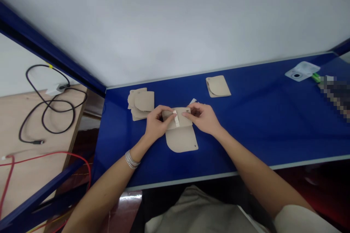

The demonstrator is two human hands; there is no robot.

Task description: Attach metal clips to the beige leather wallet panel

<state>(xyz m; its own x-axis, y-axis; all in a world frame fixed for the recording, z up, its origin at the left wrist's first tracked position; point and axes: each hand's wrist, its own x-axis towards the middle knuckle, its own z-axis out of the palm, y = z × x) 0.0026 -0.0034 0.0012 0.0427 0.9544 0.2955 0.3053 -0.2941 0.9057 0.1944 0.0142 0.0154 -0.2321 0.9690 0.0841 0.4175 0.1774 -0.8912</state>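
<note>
A beige folding pouch (180, 140) lies opened out on the blue table, its rounded flap towards me and a small dark hole near one corner. Across its upper panel runs a short white strip (176, 118). My left hand (157, 122) grips the pouch's left side, thumb at the strip. On the other side my right hand (203, 118) pinches the upper right edge, thumb on the front and fingers behind. A small pale piece (193, 101) shows just beyond my right fingers; its kind is unclear.
Left of my hands sits a pile of similar beige pouches (144, 101). One folded pouch (219, 86) lies farther back on the blue table (262, 123). At far right are a white card (302, 71) and a blurred-out item. Black cable (45, 116) coils on the wooden surface.
</note>
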